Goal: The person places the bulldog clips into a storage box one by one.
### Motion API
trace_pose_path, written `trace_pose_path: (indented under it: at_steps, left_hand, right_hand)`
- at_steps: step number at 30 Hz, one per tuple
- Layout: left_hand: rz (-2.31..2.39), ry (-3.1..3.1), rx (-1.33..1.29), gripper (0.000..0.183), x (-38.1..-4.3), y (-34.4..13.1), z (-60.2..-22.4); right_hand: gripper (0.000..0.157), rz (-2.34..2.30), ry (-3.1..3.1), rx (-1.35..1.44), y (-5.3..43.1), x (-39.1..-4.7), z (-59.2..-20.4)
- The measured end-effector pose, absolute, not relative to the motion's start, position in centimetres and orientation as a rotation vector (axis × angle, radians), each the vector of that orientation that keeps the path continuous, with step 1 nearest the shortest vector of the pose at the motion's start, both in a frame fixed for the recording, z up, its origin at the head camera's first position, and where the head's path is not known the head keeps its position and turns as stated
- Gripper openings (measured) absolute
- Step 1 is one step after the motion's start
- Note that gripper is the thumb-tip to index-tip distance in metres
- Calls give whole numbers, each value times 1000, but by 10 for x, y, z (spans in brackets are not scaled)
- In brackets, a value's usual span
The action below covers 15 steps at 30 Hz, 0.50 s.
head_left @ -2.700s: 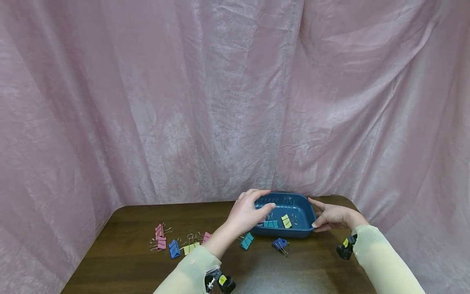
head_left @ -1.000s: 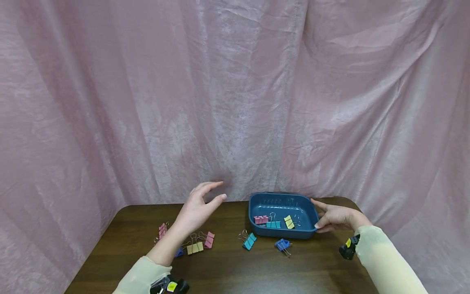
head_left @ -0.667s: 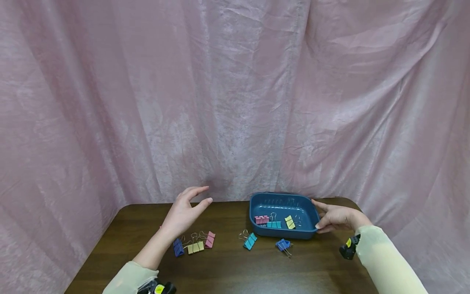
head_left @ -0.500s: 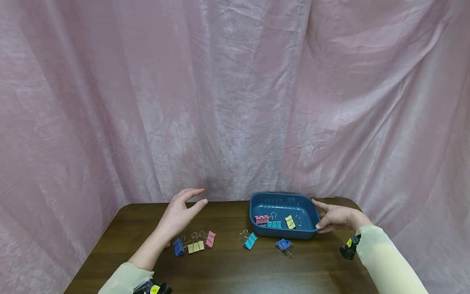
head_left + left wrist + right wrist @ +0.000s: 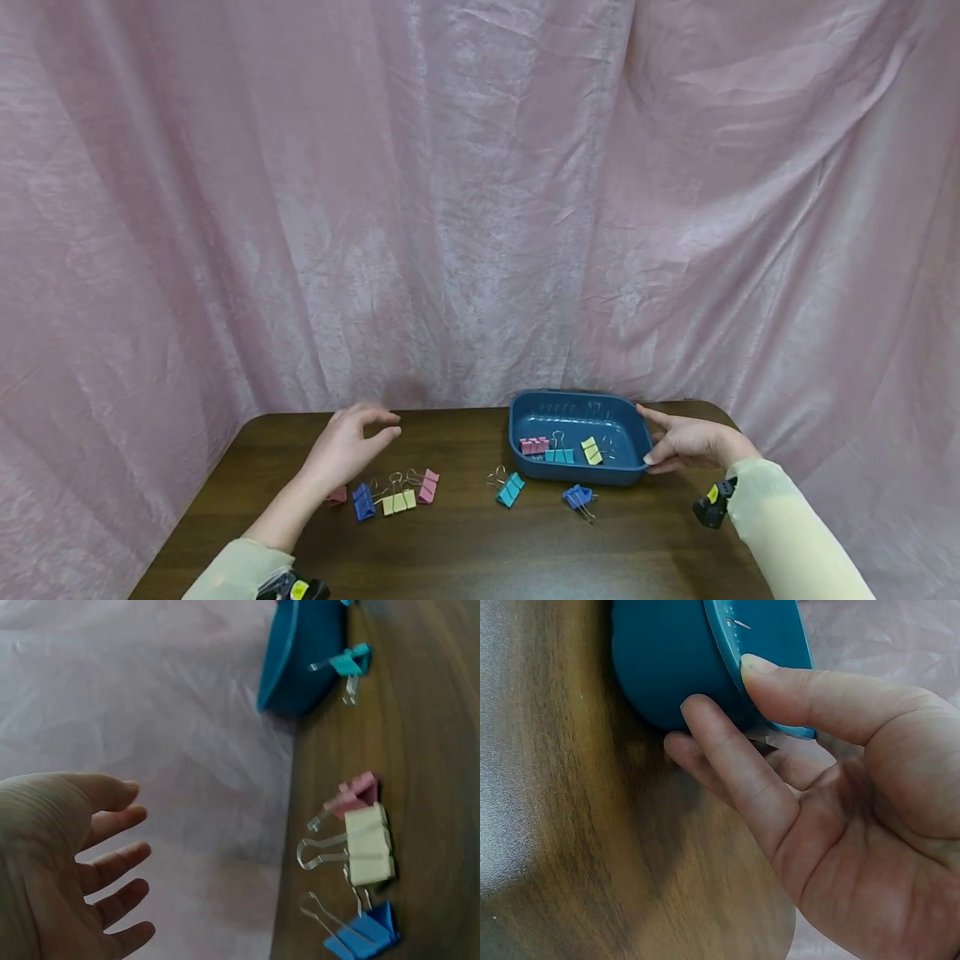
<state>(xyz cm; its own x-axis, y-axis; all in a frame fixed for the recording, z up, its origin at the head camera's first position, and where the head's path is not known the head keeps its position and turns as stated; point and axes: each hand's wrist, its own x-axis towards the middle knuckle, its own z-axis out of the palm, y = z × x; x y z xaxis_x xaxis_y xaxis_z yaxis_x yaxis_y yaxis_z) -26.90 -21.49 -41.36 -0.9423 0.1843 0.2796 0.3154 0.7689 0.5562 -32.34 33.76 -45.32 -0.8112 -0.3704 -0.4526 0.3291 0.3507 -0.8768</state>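
In the head view, the left hand (image 5: 348, 446) hovers over the left part of the wooden table (image 5: 480, 550), its thumb and fingers apart. The right hand (image 5: 686, 443), at right, grips the end of the blue tray (image 5: 581, 475), which sits near the far edge, right of centre. Inside its lower part lie a pink binder clip (image 5: 535, 446), a turquoise binder clip (image 5: 559, 456) and a yellow binder clip (image 5: 592, 451).

In front of the tray lie a second turquoise clip (image 5: 510, 490) and a blue clip (image 5: 577, 497). At lower left, a second pink clip (image 5: 428, 487), a second yellow clip (image 5: 399, 502) and a second blue clip (image 5: 363, 502) form a row; a reddish clip (image 5: 337, 497) is partly hidden by the left forearm.

The left wrist view alone shows all the left fingertips, spaced out against the pink curtain (image 5: 480, 208). The right wrist view reveals the thumb on the tray's rim and fingers against its outer wall.

Any print on the yellow label (image 5: 299, 589) of the left wrist camera is too small to read.

Brown wood extends between the row and the second turquoise clip; the table's right corner is rounded.
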Motion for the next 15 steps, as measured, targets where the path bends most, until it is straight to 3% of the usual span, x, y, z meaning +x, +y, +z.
trace_pose_path:
  at_steps: [15]
  left_hand:
    - [-693, -2942, -359, 5, -275, -229, -448]
  right_hand:
    - [113, -1522, 2014, -32, 339, -324, -457]
